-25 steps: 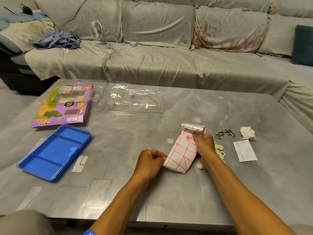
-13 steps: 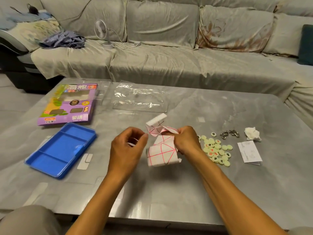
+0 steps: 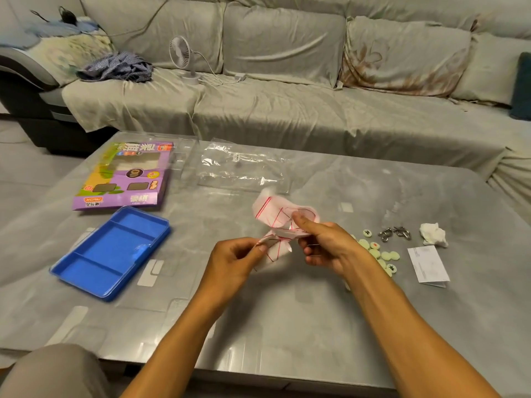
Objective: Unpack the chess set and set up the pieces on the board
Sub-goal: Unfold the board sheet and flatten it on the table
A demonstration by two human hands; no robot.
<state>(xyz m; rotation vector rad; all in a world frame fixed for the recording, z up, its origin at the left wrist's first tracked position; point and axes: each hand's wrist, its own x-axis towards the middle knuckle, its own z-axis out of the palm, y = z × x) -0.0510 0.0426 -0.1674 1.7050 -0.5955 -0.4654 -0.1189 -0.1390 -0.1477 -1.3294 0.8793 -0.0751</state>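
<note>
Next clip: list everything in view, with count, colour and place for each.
Paper board: one, white with red lines, crumpled, held above the table.
Chess pieces: several discs, pale green, table right of the hands.
Tray: one, blue, table left.
Box: one, purple, behind the tray.
Plastic bag: one, clear, table far centre.
Metal rings: small cluster, silver, table right.
Tissue: one, white, crumpled.
Leaflet: one, white.
Fan: one, white, on the sofa.
Left hand, right hand: pinching the board.
</note>
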